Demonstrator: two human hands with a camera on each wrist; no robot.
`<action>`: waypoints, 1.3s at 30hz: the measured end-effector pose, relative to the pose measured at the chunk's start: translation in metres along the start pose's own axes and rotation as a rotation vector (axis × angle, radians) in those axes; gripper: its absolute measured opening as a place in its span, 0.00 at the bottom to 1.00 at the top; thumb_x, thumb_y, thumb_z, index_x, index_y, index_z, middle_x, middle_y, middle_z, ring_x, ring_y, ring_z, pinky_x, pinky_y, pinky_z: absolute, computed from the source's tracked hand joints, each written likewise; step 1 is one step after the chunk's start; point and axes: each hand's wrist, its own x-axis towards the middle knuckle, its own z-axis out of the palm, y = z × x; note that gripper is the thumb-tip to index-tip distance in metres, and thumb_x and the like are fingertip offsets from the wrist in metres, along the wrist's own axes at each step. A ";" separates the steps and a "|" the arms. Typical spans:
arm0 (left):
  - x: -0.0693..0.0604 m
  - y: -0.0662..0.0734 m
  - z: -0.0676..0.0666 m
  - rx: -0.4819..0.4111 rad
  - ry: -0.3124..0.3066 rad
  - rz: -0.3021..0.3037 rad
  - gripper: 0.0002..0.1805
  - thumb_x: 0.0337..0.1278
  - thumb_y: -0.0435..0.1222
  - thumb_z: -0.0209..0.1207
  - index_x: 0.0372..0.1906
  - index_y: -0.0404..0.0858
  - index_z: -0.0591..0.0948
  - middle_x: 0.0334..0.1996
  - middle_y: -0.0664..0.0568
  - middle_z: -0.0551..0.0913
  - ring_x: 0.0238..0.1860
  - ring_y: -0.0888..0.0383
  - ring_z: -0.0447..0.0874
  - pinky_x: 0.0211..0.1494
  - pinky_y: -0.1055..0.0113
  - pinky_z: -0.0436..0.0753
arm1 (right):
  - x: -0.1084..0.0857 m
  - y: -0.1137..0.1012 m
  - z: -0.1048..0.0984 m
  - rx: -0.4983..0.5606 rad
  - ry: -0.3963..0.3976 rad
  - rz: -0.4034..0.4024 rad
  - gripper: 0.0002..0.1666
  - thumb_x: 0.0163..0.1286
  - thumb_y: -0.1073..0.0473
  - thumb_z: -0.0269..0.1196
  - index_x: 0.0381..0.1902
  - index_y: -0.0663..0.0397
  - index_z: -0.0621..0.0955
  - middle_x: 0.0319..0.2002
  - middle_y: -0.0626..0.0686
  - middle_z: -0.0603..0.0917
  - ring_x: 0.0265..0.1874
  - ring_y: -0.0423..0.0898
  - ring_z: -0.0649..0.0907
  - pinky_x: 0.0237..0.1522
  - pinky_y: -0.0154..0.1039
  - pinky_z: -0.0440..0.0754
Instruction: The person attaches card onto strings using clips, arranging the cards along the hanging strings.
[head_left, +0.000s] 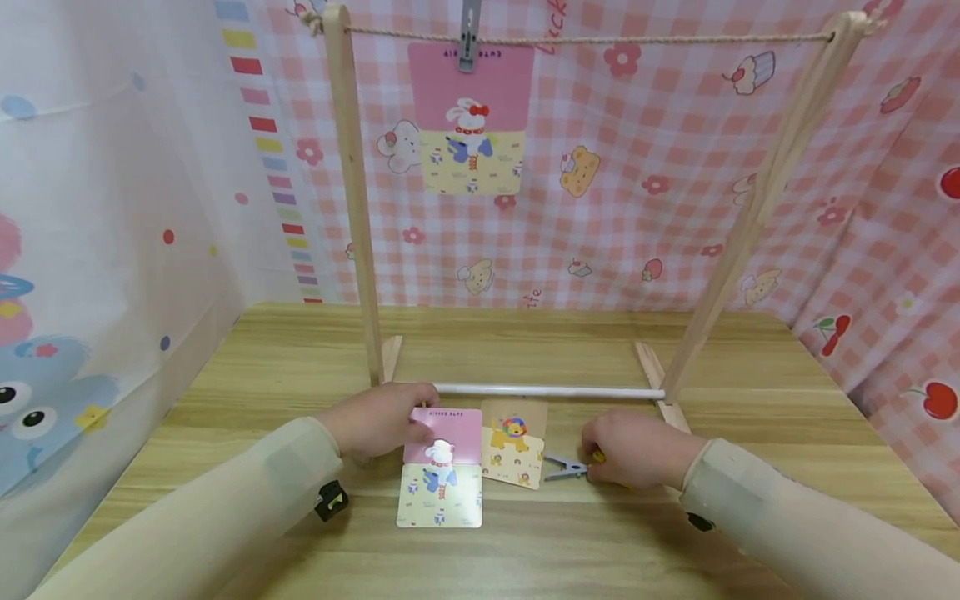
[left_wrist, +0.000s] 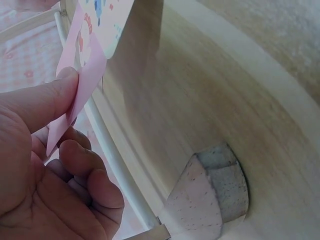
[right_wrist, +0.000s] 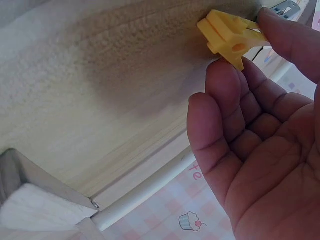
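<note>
My left hand (head_left: 382,421) pinches the pink edge of a card (head_left: 441,500) with a white rabbit on it, above the table. In the left wrist view, the thumb lies on the pink end of this card (left_wrist: 92,75), and its other fingers curl below. My right hand (head_left: 641,450) pinches a yellow clothespin (right_wrist: 230,37) between thumb and fingers. A grey clothespin (head_left: 566,468) lies just left of that hand; whether the fingers touch it, I cannot tell. Between the hands is a tan card with a lion (head_left: 513,442), partly covered by the rabbit card.
A wooden frame (head_left: 356,208) stands at the back of the table, a rope (head_left: 660,39) strung across its top. A grey clothespin (head_left: 468,37) holds another rabbit card (head_left: 476,162) on the rope. A white rod (head_left: 555,391) joins the frame's feet.
</note>
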 end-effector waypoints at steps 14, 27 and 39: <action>0.001 -0.002 0.004 0.005 0.008 0.068 0.10 0.67 0.40 0.69 0.47 0.49 0.81 0.39 0.60 0.85 0.39 0.57 0.79 0.50 0.57 0.80 | -0.001 0.005 0.003 -0.012 0.054 -0.074 0.08 0.65 0.54 0.76 0.33 0.46 0.86 0.27 0.40 0.80 0.28 0.37 0.75 0.33 0.38 0.78; 0.005 -0.002 0.006 -0.056 0.011 0.069 0.07 0.66 0.39 0.70 0.41 0.50 0.81 0.34 0.60 0.84 0.35 0.58 0.78 0.43 0.62 0.77 | 0.000 0.008 0.004 -0.004 0.045 -0.067 0.07 0.65 0.53 0.76 0.34 0.45 0.86 0.29 0.40 0.81 0.29 0.37 0.76 0.34 0.38 0.79; 0.005 0.002 0.005 -0.098 0.007 0.076 0.06 0.67 0.39 0.69 0.39 0.49 0.82 0.34 0.60 0.85 0.34 0.58 0.78 0.40 0.64 0.76 | 0.002 0.006 0.004 -0.020 0.110 -0.112 0.09 0.67 0.53 0.75 0.35 0.46 0.84 0.26 0.40 0.76 0.26 0.36 0.73 0.30 0.34 0.72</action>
